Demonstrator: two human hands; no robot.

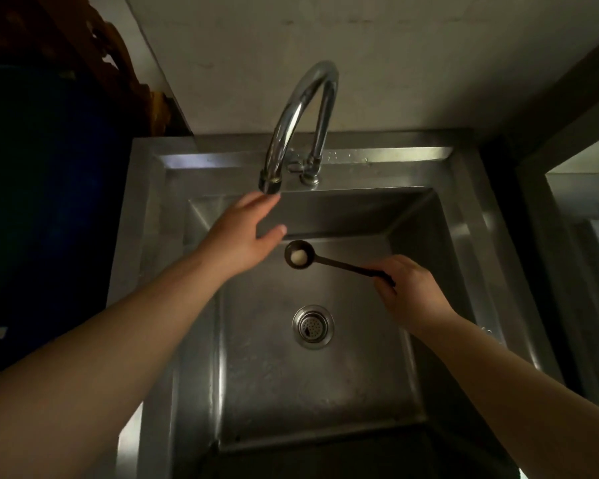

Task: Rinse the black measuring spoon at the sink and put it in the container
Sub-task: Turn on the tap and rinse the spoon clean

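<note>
The spoon (329,262) was black, with a small round bowl and a long thin handle. It hung level over the sink (464,257), above the basin floor and up from the drain, bowl facing up and pointing left. A pale whitish lump sat in the bowl. The handle's far end was hidden in a fist. The steel sink looked dry.

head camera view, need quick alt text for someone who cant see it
Over a steel sink, the right hand holds a black measuring spoon by its handle, a pale lump in its bowl, while the open left hand reaches toward the spout of a curved chrome faucet. No water is visibly running; a round drain strainer sits in the basin.
</note>
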